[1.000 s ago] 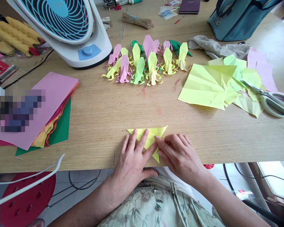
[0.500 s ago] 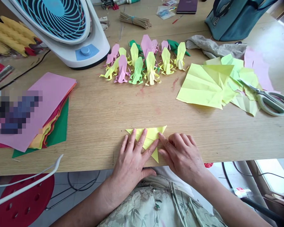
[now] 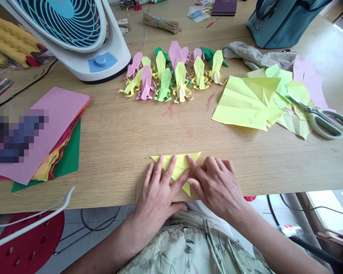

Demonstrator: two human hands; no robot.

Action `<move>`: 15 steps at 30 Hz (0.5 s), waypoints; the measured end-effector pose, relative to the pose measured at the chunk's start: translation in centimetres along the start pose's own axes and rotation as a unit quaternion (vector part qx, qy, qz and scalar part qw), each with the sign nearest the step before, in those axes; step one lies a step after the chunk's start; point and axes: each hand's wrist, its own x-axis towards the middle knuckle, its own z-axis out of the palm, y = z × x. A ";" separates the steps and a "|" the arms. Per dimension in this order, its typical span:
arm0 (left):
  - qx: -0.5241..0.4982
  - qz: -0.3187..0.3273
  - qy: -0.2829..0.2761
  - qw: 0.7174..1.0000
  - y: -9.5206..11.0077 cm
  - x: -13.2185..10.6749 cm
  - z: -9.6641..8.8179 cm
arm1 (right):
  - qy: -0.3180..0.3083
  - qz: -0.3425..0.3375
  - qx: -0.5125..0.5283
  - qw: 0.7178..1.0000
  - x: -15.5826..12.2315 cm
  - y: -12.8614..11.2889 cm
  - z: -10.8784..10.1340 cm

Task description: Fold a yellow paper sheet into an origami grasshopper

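Observation:
A piece of yellow origami paper [image 3: 181, 162], folded into a pointed triangular shape, lies flat near the table's front edge. My left hand [image 3: 159, 190] rests on it with the fingers spread, holding it down against the wood. From the right, my right hand [image 3: 219, 182] presses its stretched index finger on the upper part of the paper; its thumb is apart and the other fingers are curled. Neither hand grasps the paper. Its middle and lower left are partly hidden under my left fingers.
Behind are several folded paper figures [image 3: 164, 85] beside a fan [image 3: 103, 62]. Coloured sheets [image 3: 65, 102] are stacked at left. A creased yellow sheet [image 3: 240, 102], paper scraps [image 3: 311, 83] and scissors [image 3: 328, 121] lie at right, near a grey cloth [image 3: 254, 57] and blue bag [image 3: 277, 30].
My right index finger has slid slightly left along the upper part of the yellow paper. My left hand stays in place on it. The whole view has shifted slightly.

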 end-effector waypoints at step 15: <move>-0.029 -0.010 0.020 0.999 0.0 0.1 0.3 | 0.000 0.010 -0.006 1.000 0.1 -1.2 -0.4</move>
